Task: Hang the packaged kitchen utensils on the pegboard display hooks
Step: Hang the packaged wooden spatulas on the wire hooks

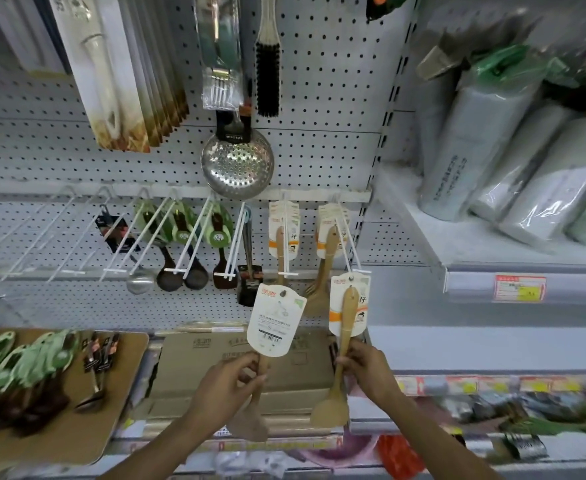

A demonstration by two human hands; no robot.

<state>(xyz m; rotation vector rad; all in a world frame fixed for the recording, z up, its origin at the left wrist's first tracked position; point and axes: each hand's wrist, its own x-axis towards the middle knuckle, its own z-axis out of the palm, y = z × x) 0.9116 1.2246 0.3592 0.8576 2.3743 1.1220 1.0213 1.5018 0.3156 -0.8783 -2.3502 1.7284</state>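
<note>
White perforated pegboard [336, 98] behind; left hand [227, 382] pinches a wooden spatula [250, 427] on its rounded card, right hand [367, 370] grips another wooden spatula [334, 400], probably at the hook [348, 252] tip.

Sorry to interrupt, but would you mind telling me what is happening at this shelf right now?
A person is stocking a pegboard display with carded wooden utensils. The left hand holds one wooden spatula by its handle, its backing card showing the barcode side. The right hand holds a second spatula, whose card is up at the tip of the rightmost hook, where similar cards already hang. More packaged utensils wait on a cardboard sheet lower left.
</note>
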